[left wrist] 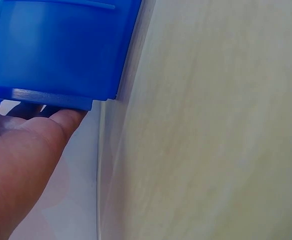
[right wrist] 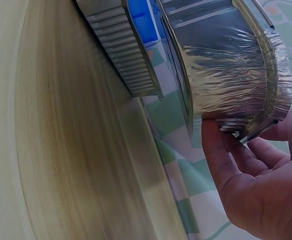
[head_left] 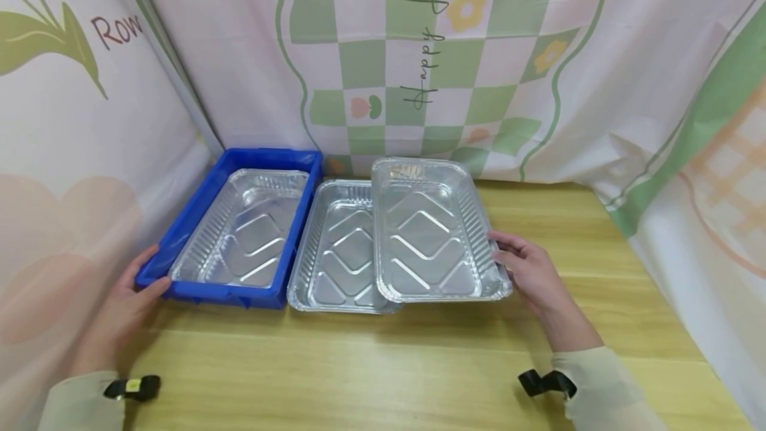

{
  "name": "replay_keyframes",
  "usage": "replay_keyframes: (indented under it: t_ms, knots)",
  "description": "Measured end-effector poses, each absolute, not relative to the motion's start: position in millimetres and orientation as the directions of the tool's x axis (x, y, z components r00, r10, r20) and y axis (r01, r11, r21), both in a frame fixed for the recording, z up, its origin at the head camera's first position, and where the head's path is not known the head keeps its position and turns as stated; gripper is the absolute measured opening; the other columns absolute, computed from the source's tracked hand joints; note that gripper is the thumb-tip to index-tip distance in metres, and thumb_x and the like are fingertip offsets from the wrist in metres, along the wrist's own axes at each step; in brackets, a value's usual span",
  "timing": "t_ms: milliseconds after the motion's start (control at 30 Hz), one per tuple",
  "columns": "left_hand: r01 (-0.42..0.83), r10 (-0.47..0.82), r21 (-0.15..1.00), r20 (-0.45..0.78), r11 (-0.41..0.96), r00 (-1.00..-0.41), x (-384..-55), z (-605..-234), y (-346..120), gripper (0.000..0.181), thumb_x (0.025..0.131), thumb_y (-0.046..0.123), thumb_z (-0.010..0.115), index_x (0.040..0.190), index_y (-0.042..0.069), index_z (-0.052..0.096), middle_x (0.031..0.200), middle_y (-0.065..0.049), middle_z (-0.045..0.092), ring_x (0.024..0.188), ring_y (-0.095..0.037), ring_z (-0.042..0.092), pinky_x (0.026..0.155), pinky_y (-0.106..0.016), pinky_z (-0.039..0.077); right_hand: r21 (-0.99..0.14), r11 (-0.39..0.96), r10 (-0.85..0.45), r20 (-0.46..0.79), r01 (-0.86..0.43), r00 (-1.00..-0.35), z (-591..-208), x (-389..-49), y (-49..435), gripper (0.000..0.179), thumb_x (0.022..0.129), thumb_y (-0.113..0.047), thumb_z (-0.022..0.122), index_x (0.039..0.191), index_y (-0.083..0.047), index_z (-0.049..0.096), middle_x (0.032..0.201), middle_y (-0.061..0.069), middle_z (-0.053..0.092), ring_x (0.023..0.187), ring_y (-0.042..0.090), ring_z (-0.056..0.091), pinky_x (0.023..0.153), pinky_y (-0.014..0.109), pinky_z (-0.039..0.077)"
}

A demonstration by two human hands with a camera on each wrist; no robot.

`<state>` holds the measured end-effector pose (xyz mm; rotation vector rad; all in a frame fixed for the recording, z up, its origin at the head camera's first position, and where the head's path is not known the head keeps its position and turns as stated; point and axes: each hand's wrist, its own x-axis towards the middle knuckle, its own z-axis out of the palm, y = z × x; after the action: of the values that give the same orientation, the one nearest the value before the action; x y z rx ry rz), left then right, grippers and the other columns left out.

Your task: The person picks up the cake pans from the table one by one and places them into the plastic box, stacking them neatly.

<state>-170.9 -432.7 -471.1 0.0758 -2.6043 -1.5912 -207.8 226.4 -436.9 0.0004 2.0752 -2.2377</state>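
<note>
At the near left corner of a blue plastic tray (head_left: 184, 225), my left hand (head_left: 122, 304) grips the rim, thumb at the front and fingers along the outer side. One foil pan (head_left: 254, 238) lies inside that tray. Beside it on the table sits a second foil pan (head_left: 341, 255). My right hand (head_left: 532, 275) pinches the right edge of a third foil pan (head_left: 427, 238), which overlaps the second one. The right wrist view shows this foil pan (right wrist: 226, 85) raised off the table, with fingers under its rim. All three pans look bare inside.
A wooden table (head_left: 383, 371) spans the front and right side. Patterned cloth (head_left: 413, 52) hangs close behind the tray and pans, with more cloth (head_left: 66, 151) along the left and right sides. Each wrist carries a black strapped device (head_left: 134, 388).
</note>
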Motion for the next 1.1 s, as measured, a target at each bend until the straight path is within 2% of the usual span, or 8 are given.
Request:
replay_keyframes:
  t_ms: [267, 600, 833, 1033, 1100]
  knots:
    - [0.006, -0.085, 0.878, 0.054, 0.478, -0.995, -171, -472, -435, 0.07, 0.102, 0.022, 0.055, 0.158, 0.035, 0.015, 0.147, -0.035, 0.021, 0.119, -0.004, 0.037, 0.085, -0.004, 0.033, -0.997, -0.044, -0.075, -0.066, 0.069, -0.995, -437, -210, 222, 0.048, 0.098, -0.001, 0.055, 0.141, 0.012, 0.04, 0.117, 0.006, 0.059, 0.098, 0.015, 0.061, 0.08, 0.026, 0.054]
    - [-0.029, -0.092, 0.881, 0.017, 0.472, -0.996, -171, -468, -433, 0.07, 0.102, 0.027, 0.055, 0.157, 0.038, 0.014, 0.151, -0.036, 0.018, 0.13, -0.025, 0.033, 0.085, -0.002, 0.032, -0.996, -0.059, -0.086, -0.065, 0.07, -0.994, -438, -214, 217, 0.048, 0.097, 0.0, 0.055, 0.141, 0.012, 0.039, 0.119, 0.008, 0.059, 0.099, 0.016, 0.061, 0.081, 0.025, 0.054]
    - [-0.038, -0.098, 0.877, 0.01, 0.479, -0.995, -171, -467, -433, 0.071, 0.102, 0.028, 0.055, 0.157, 0.038, 0.014, 0.151, -0.036, 0.018, 0.129, -0.027, 0.034, 0.084, -0.002, 0.032, -0.997, -0.055, -0.098, -0.049, 0.055, -0.994, -440, -217, 213, 0.047, 0.097, 0.001, 0.054, 0.141, 0.012, 0.04, 0.119, 0.008, 0.059, 0.099, 0.016, 0.062, 0.081, 0.026, 0.054]
    - [-0.035, -0.095, 0.876, 0.012, 0.482, -0.995, -172, -467, -433, 0.071, 0.101, 0.028, 0.056, 0.158, 0.037, 0.013, 0.152, -0.036, 0.017, 0.131, -0.047, 0.025, 0.084, 0.0, 0.029, -0.998, -0.046, -0.102, -0.045, 0.05, -0.994, -439, -219, 208, 0.048, 0.097, 0.001, 0.054, 0.141, 0.012, 0.04, 0.118, 0.008, 0.06, 0.098, 0.016, 0.062, 0.079, 0.026, 0.054]
    - [-0.032, -0.095, 0.877, 0.015, 0.48, -0.995, -172, -467, -433, 0.071, 0.101, 0.028, 0.056, 0.158, 0.036, 0.013, 0.152, -0.036, 0.016, 0.131, -0.05, 0.023, 0.084, 0.001, 0.028, -0.998, -0.045, -0.104, -0.045, 0.05, -0.993, -438, -219, 206, 0.048, 0.097, 0.001, 0.054, 0.141, 0.012, 0.04, 0.119, 0.01, 0.059, 0.098, 0.016, 0.062, 0.08, 0.026, 0.054]
